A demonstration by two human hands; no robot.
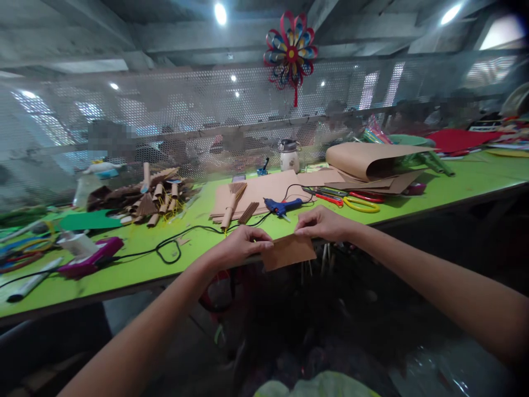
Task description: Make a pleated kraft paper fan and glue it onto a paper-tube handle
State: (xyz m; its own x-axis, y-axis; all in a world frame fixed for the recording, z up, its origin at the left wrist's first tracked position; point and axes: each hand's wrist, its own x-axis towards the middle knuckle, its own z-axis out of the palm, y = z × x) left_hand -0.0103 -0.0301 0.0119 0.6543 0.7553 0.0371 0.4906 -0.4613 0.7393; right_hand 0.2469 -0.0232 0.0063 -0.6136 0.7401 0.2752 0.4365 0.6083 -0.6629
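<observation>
Both my hands pinch the upper edge of a small brown paper sheet (289, 253) that hangs over the table's front edge. My left hand (243, 244) grips its left corner and my right hand (322, 223) its right side. Just beyond them lies a blue glue gun (284, 206) with a black cord. To its left are a pleated paper strip (249, 213) and a rolled paper tube with a fanned top (231, 207). Flat brown paper sheets (273, 184) are spread behind.
Yellow-handled scissors (361, 204) and red-handled tools lie right of the glue gun. A folded brown sheet (351, 157), a bottle (289, 157) and a perforated screen stand behind. Finished paper tubes (159, 201) and a purple glue gun (88, 259) are at left; its cord crosses the green table (136, 281).
</observation>
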